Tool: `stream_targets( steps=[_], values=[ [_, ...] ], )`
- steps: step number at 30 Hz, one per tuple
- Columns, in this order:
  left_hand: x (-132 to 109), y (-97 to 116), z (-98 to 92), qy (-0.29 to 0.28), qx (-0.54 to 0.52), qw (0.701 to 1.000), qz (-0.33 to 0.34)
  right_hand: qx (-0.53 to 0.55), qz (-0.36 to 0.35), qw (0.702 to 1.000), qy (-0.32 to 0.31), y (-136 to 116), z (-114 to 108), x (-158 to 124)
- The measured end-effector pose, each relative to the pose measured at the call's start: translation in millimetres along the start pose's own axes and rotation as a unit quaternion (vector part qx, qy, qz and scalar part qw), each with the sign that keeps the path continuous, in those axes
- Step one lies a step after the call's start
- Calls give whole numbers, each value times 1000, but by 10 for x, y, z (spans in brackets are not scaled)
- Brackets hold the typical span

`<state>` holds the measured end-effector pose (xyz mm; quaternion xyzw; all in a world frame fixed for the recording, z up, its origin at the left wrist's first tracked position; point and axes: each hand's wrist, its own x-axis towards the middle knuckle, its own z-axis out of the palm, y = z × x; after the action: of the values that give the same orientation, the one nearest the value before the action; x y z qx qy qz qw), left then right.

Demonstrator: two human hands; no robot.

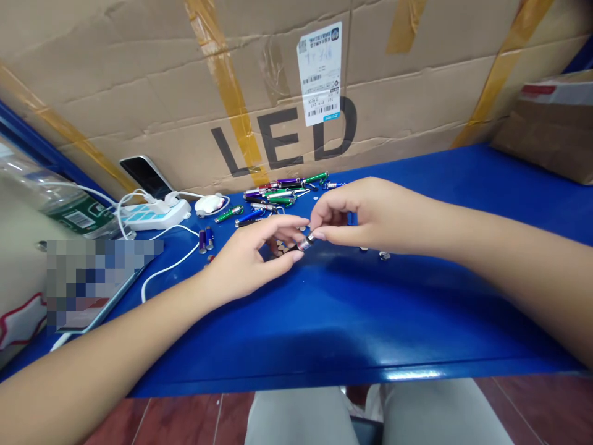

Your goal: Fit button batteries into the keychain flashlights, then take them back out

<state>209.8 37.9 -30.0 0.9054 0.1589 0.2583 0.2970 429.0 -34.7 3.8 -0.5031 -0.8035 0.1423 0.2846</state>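
Note:
A small black-and-silver penlight [304, 243] is held slantwise between my two hands, above the blue tabletop. My left hand [252, 253] has its thumb and fingers closed around the black lower part. With thumb and fingertips, my right hand [354, 213] pinches the silver upper end. Several small round button cells [280, 248] show behind the left hand's fingers, partly hidden. Beyond the hands lies a pile of coloured penlights [282, 193] with small clips. Two short blue and purple tubes [206, 240] stand left of the left hand.
A white power strip [160, 213] with plugs and cables sits at left, near a dark phone [146, 176], a plastic bottle [76, 207] and a tablet [106, 290]. A large cardboard box [393, 80] stands behind. Another box [549, 127] is at far right.

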Motion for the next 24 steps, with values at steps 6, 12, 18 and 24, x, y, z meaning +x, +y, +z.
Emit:
stream_targets(
  steps=[6,12,18,24],
  values=[
    [-9,8,2,19,-18,999,-39,-10,-13,1000,21,-16,15,-9],
    [-9,25,-6,33,-12,999,-38,-27,-12,999,28,-19,8,-16],
    [12,39,-14,83,37,996,2,-26,31,998,52,-50,43,-1],
    [-1,21,-81,136,218,936,241,144,137,980,16,-105,102,-13]
  ],
)
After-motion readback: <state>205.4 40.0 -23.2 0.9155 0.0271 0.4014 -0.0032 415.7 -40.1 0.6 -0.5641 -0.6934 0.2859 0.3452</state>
